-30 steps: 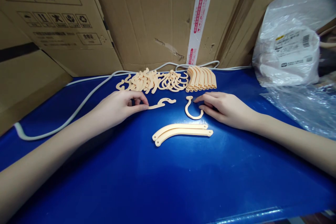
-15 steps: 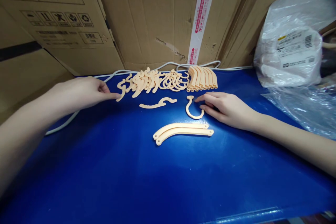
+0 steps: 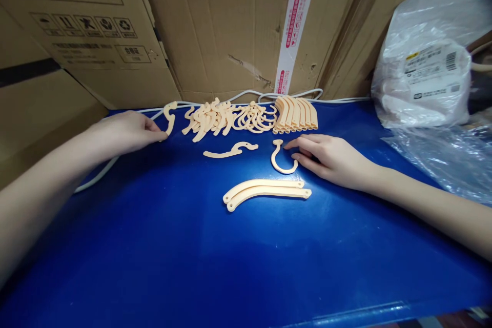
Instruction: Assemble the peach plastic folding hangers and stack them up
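My left hand (image 3: 134, 132) pinches the lower end of a cream curved plastic piece with a hooked end (image 3: 169, 119), left of a pile of similar curved pieces (image 3: 211, 119). My right hand (image 3: 325, 159) rests on the table with thumb and index finger apart, holding nothing. Its thumb tip meets or nearly meets the end of a cream hanger hook (image 3: 284, 170) lying flat. Between the hands lies another wavy curved piece (image 3: 229, 152). Nearer to me, two long curved arms with holed ends (image 3: 269, 192) lie side by side.
Behind are a heap of hooks (image 3: 253, 119) and a row of stacked curved arms (image 3: 295, 114) on the blue table (image 3: 246, 266). A white cable (image 3: 242, 94) runs along the back. Cardboard boxes (image 3: 230, 36) wall the rear; a plastic-wrapped white bundle (image 3: 426, 77) stands right.
My left hand has drawn the curved piece leftward away from the pile, and its hooked end now points upward. The right hand and the pieces near it look nearly unchanged.
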Demonstrator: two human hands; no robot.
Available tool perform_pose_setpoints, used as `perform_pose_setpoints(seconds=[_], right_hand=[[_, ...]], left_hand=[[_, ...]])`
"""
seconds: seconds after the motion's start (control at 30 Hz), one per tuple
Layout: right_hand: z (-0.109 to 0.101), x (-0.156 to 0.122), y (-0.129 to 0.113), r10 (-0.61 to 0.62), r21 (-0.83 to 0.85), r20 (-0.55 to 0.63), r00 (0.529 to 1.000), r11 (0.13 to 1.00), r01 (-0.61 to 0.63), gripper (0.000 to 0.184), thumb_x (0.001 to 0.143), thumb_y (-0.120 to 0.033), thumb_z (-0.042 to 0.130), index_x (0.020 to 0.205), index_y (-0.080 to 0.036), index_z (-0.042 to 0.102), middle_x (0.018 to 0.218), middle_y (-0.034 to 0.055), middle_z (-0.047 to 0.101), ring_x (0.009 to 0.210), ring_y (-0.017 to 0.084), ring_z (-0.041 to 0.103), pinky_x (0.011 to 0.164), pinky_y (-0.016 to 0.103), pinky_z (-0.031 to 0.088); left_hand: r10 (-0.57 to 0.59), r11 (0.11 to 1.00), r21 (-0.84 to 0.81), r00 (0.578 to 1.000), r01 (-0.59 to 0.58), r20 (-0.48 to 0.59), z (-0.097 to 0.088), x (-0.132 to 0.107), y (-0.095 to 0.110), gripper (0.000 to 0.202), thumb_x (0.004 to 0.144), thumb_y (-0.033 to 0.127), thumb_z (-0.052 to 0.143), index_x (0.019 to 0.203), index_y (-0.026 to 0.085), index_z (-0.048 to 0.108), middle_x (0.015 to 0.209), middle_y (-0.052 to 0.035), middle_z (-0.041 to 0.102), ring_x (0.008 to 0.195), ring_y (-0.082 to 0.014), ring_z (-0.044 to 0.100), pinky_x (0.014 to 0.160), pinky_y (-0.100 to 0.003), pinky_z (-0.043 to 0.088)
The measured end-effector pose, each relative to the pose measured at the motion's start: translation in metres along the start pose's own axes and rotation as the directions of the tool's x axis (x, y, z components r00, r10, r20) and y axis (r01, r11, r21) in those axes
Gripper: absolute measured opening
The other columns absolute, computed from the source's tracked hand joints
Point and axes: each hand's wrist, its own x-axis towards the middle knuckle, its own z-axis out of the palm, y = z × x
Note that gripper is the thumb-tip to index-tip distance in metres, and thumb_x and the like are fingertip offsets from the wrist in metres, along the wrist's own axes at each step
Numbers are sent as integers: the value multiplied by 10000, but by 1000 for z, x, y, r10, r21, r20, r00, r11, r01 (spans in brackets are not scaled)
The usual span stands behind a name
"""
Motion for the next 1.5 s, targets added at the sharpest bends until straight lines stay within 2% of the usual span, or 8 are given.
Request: perform_pose_setpoints(seconds=[0.13, 0.23, 0.33, 0.5, 0.9, 1.1, 1.2, 1.5], right_hand=[[1, 0, 1, -5, -3, -5, 1000, 1000, 5, 279, 1022, -254, 433, 1169, -148, 644, 1135, 118, 744, 994, 242, 723, 841, 368, 573], [1, 0, 1, -5, -1, -5, 1000, 1000, 5, 275, 1021, -252, 436, 1170, -148, 643, 1140, 119, 743, 994, 241, 722, 844, 371, 572], [1, 1, 1, 0, 5, -1, 1000, 1000, 0, 270, 1021, -250, 438, 1170, -152, 641, 1147, 120, 741, 994, 241, 722, 850, 376, 572], [0, 1, 1, 9, 8, 4, 1000, 1000, -9, 268, 1017, -255, 441, 1177, -171, 640, 1156, 115, 741, 1003, 242, 719, 854, 377, 571], [2, 2, -4, 20, -39, -57, 998, 999, -22, 230, 1000, -259, 486, 1091, -169, 677, 927, 83, 758, 827, 214, 709, 782, 355, 515], [3, 3, -3, 23, -5, -52, 998, 1000, -24, 229, 1000, -252, 487, 1107, -168, 672, 928, 75, 752, 817, 200, 693, 768, 332, 501], [3, 2, -2, 30, 3, -47, 998, 1000, -29, 234, 1004, -256, 477, 1120, -182, 667, 948, 71, 757, 843, 204, 699, 778, 334, 499], [4, 2, -1, 25, 20, -37, 999, 999, -25, 231, 1002, -242, 477, 1127, -177, 661, 997, 79, 765, 883, 210, 711, 811, 341, 500]], left_hand=[[-130, 983, 113, 986, 142, -107, -4, -13, 36, 311, 858, 503, 636, 844, 196, 683, 657, 31, 616, 686, -178, 477, 638, -281, 262], [13, 1000, 6, 1000, -13, 9, 1, -22, 63, 356, 914, 525, 525, 989, 194, 631, 678, 44, 549, 668, -145, 431, 640, -261, 286], [242, 970, -74, 949, -232, 200, 11, -28, 77, 359, 914, 546, 493, 936, 206, 606, 646, 51, 469, 616, -130, 392, 603, -255, 297], [415, 907, -77, 851, -413, 321, 25, -31, 74, 377, 922, 567, 464, 877, 240, 645, 844, -18, 658, 754, -188, 566, 669, -277, 403], [330, 929, 93, 917, -358, 225, 24, -28, 67, 301, 833, 560, 562, 839, 291, 696, 781, -6, 674, 668, -185, 563, 577, -274, 353], [521, 847, 89, 851, -525, 65, 29, -38, 82, 294, 956, 473, 479, 989, 259, 678, 995, -28, 700, 918, -220, 614, 796, -311, 417], [560, 814, 125, 824, -567, 88, 37, -41, 87, 366, 969, 526, 469, 1073, 259, 698, 1107, -48, 713, 1039, -252, 606, 909, -365, 410], [632, 760, 100, 766, -642, 117, 50, -40, 82, 365, 1038, 438, 412, 1196, 291, 705, 1154, -31, 723, 1034, -220, 648, 897, -356, 412]])
